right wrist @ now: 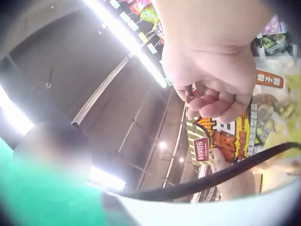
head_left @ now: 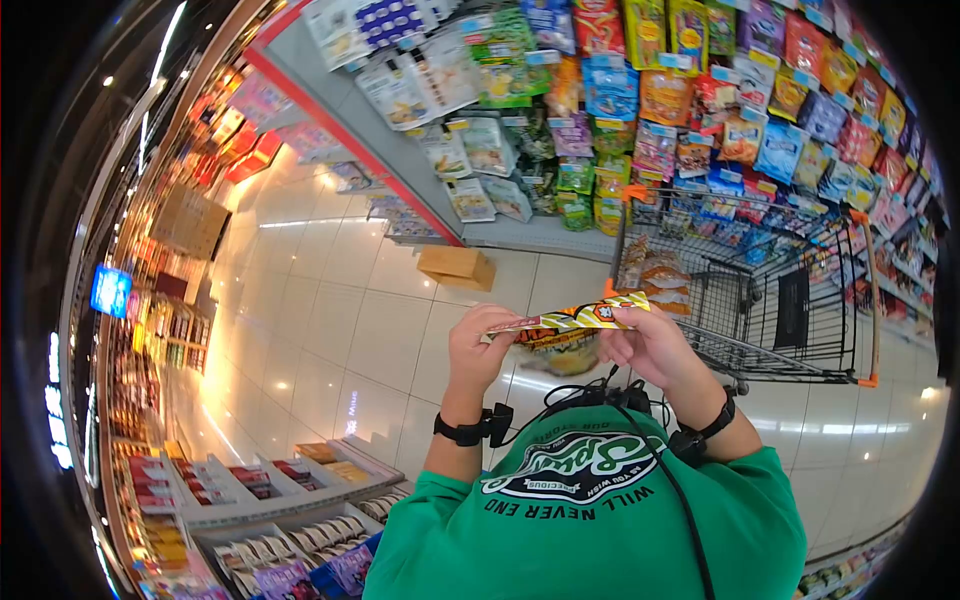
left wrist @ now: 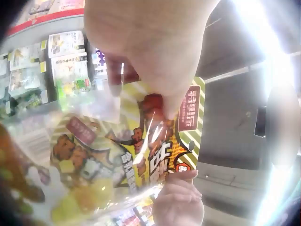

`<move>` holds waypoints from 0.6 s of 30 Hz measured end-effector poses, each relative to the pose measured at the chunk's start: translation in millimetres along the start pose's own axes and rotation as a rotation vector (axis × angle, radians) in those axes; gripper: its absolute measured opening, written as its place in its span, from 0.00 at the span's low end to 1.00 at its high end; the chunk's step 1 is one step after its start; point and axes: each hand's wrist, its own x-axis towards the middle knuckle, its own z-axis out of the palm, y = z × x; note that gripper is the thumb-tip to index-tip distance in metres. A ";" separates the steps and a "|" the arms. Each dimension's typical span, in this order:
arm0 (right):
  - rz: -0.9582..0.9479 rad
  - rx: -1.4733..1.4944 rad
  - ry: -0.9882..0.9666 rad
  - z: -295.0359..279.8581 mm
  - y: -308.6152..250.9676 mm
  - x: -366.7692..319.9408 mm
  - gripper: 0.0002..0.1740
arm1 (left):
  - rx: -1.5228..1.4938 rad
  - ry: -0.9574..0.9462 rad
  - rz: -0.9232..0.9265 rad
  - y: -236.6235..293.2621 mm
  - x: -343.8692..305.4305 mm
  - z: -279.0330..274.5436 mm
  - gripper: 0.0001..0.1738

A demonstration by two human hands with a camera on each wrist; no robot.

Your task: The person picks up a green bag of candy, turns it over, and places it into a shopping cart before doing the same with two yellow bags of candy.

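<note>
I hold a yellow snack bag (head_left: pixel 575 318) with green-striped edges and a red label flat in front of my chest, one hand at each end. My left hand (head_left: pixel 482 340) pinches its left end, thumb on top. My right hand (head_left: pixel 640 338) grips the right end with curled fingers. In the left wrist view the bag (left wrist: pixel 160 141) shows cartoon print and large characters below my left hand (left wrist: pixel 150 56), with my right hand (left wrist: pixel 178 202) at its far edge. The right wrist view shows my right hand (right wrist: pixel 214 94) curled over the bag (right wrist: pixel 225 139).
A wire shopping cart (head_left: pixel 790 300) with orange corners stands just ahead on the right, with snack bags (head_left: pixel 655 275) inside. Shelves of hanging snack packets (head_left: pixel 620 90) run along behind it. A cardboard box (head_left: pixel 457 266) lies on the tiled floor. Low display shelves (head_left: pixel 270 480) stand at the lower left.
</note>
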 end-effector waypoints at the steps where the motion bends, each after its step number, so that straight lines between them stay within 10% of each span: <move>1: 0.008 -0.019 -0.016 10.3 4.6 1.0 0.15 | -0.082 0.053 0.028 5.1 -6.0 -8.9 0.12; 5: -0.150 -0.152 -0.248 32.0 15.8 3.8 0.19 | -0.061 0.179 -0.227 51.1 -33.7 -42.2 0.11; 10: -0.613 -0.716 0.010 36.7 23.0 22.5 0.15 | -0.351 0.353 -0.104 65.9 -37.9 -71.9 0.14; 18: -0.518 -0.682 -0.060 110.6 31.4 24.3 0.14 | -0.587 0.371 -0.077 81.7 -34.4 -87.5 0.13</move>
